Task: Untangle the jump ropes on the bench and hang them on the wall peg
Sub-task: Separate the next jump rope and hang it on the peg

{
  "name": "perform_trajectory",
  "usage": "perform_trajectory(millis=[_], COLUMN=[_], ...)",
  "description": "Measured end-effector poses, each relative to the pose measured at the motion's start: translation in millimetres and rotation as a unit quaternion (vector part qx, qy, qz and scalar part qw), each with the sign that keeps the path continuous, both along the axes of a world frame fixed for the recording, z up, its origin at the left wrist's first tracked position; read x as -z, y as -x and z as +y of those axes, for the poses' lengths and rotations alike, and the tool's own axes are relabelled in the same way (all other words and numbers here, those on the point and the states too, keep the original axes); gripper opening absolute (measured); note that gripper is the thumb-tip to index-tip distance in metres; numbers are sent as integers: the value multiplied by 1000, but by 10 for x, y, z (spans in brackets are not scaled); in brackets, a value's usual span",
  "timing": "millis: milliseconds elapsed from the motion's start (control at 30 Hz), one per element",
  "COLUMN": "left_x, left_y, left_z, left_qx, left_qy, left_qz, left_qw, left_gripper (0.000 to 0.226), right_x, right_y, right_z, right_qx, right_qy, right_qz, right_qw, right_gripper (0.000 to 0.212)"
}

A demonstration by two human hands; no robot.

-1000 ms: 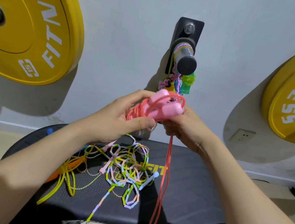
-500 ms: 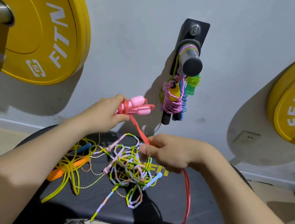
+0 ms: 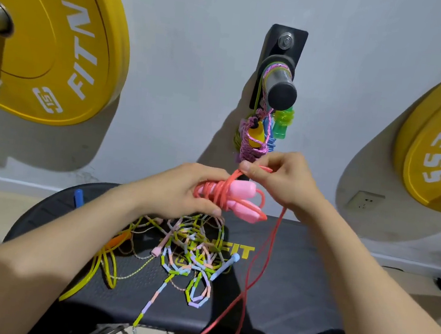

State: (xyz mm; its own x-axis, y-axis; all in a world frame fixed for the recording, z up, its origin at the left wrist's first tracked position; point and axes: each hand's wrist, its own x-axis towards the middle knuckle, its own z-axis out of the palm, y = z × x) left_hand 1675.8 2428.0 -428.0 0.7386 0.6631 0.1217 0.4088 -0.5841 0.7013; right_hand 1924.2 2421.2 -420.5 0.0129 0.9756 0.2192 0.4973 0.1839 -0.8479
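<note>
Rope point(image 3: 233, 196) lay crosswise, gripped in your left hand point(image 3: 183, 187); right hand point(image 3: 281, 180), nearer the peg point(image 3: 281, 91) above, pinched its slack.

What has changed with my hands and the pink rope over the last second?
The right grip, down near the bench half a second ago, has risen and now pinches the red cord just above the pink handles, bringing another turn to them. The left grip still holds the wrapped handles. The tangle on the bench and the ropes on the wall peg look unchanged.
</note>
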Motion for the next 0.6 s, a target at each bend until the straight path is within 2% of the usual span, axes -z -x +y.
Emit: perform_trajectory(millis=[67,133,233,333,400,467,500,600], left_x=[8,13,13,56,96,131,149,226], left_y=[-46,-44,12,88,130,143,129,48], left_z=[-9,36,141,233,274,289,275,174], left_qx=[-23,-89,-204,-286,-301,-275,-251,-164], left_qy=[-1,-28,-61,-76,-114,-148,-154,-162], left_qz=[-38,-74,-98,-82,-22,40,69,151], left_qw=[999,993,972,952,947,949,953,961], left_gripper=[29,27,24,30,35,35,33,28], right_x=[76,111,79,13,-43,-72,-68,-82], right_y=[-31,-39,58,245,363,496,574,717], right_z=[39,41,-68,-235,-342,-437,-481,-517], right_qx=[-20,-51,-183,-250,-270,-296,-297,-248], right_qy=[36,102,262,319,256,137,88,-13], right_qz=[24,15,19,-36,-182,-356,-404,-443], right_qw=[999,993,947,913,910,876,860,861], right_gripper=[24,21,34,38,33,35,37,34])
